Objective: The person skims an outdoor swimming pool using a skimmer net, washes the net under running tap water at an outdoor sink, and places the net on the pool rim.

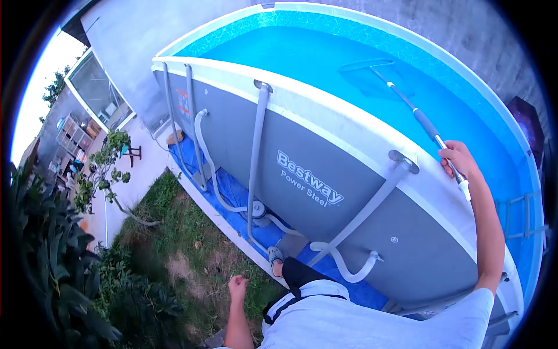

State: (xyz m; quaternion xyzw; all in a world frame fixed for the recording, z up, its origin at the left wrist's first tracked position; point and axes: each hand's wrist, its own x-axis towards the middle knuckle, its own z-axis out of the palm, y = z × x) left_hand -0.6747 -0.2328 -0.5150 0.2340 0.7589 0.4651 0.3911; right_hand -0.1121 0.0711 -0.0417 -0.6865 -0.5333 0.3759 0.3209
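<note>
My right hand [456, 158] is closed round the lower end of a metal pole [407, 102] with a grey grip section, above the pool's white rim [325, 110]. At the far end of the pole, a net [366, 65] lies in the blue water [290, 55]. My left hand [237, 287] hangs low over the grass with its fingers curled together; whether anything small is inside them is hidden. It is well apart from the pool's grey wall [360, 215].
Grey hoses [218, 186] and slanted support legs [258, 139] stand along the pool wall over a blue ground sheet [264, 234]. A pool ladder [520, 215] is at the right. Grass [174, 232], a small tree [110, 157] and dark plants [52, 244] lie to the left.
</note>
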